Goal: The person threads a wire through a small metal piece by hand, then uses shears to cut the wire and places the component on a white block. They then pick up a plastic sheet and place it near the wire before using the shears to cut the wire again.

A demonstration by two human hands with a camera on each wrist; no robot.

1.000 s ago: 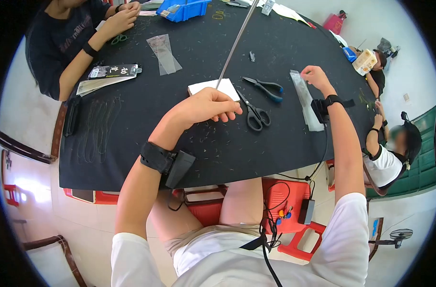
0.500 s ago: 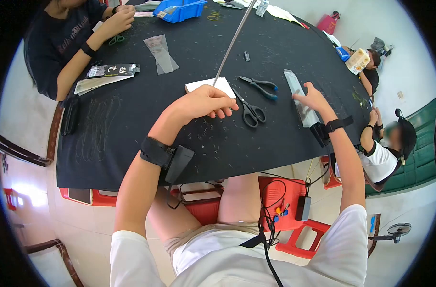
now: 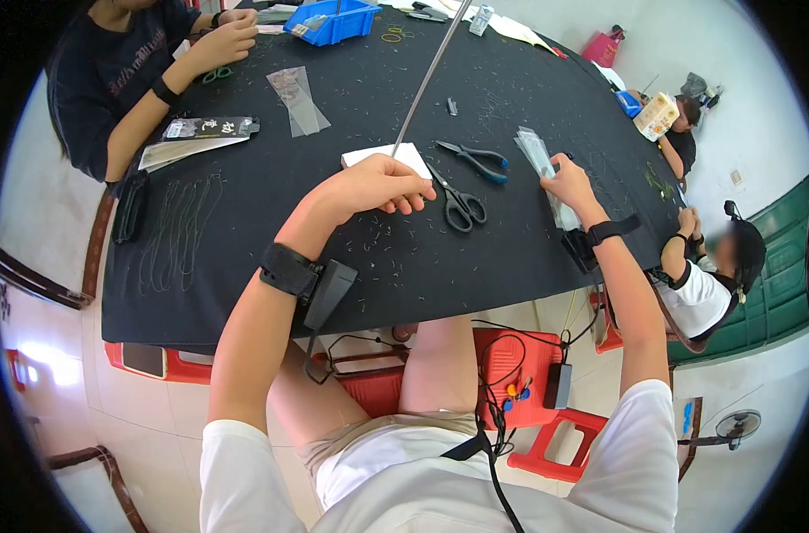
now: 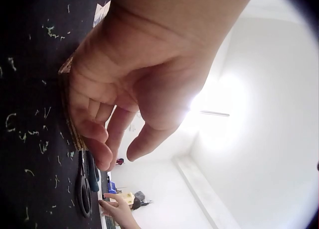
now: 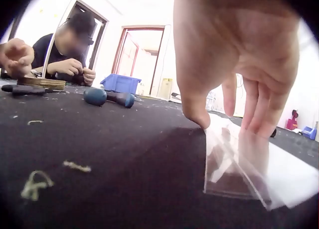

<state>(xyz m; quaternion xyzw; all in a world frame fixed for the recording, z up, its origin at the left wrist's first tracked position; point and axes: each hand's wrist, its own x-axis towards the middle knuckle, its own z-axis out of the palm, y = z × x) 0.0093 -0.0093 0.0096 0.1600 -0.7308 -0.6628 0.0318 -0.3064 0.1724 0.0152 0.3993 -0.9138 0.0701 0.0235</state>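
My left hand (image 3: 375,186) rests over the near edge of a white-topped block (image 3: 411,157), its fingers loosely bent with nothing between them. A thin metal rod (image 3: 432,73) rises from the block beside the knuckles. At the right, my right hand (image 3: 570,186) grips a stack of clear plastic sleeves (image 3: 535,153) between thumb and fingers. In the right wrist view the sleeves (image 5: 232,174) are slightly fanned, and the fingers show through them. Black-handled scissors (image 3: 463,210) and blue-tipped pliers (image 3: 475,161) lie between the two hands.
Thread scraps lie scattered on the black tablecloth (image 3: 289,266). Crossed clear sleeves (image 3: 299,102), a printed packet (image 3: 207,131) and looped threads (image 3: 178,231) lie at the left. A blue bin (image 3: 332,21) stands far back. Other people sit around the table.
My right hand has come down from beside the plastic sleeves onto them, its fingers closing round the stack, which has shifted and fanned a little. The left hand stays on the block.
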